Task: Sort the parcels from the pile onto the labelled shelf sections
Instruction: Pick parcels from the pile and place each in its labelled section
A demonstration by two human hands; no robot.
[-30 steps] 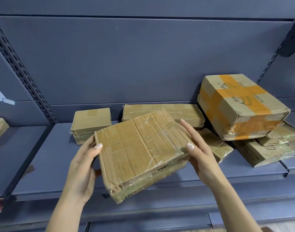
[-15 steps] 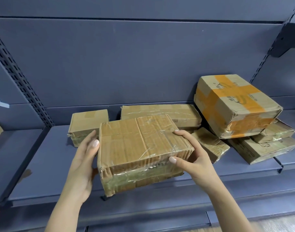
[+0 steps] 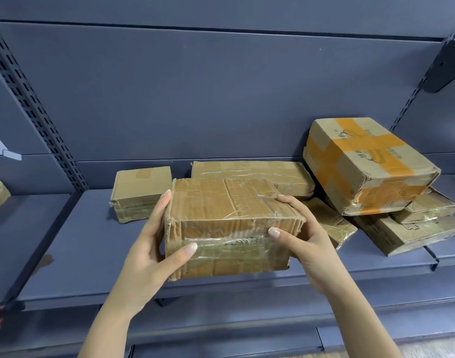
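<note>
Two hands hold one brown box, and I see it right in the middle of my view, between them. The left hand grips the box's left end, with the thumb on the front face and the fingers up along the side. The right hand grips the right end, with the thumb on the front and the fingers curled over the top edge. The box is wrapped in clear tape and sits level over the front part of the grey shelf; I cannot tell if its bottom touches the shelf. Behind it, a small box sits to the left and a long flat box lies at the back. To the right is a box with orange tape, tilted on top of a few flat boxes.
</note>
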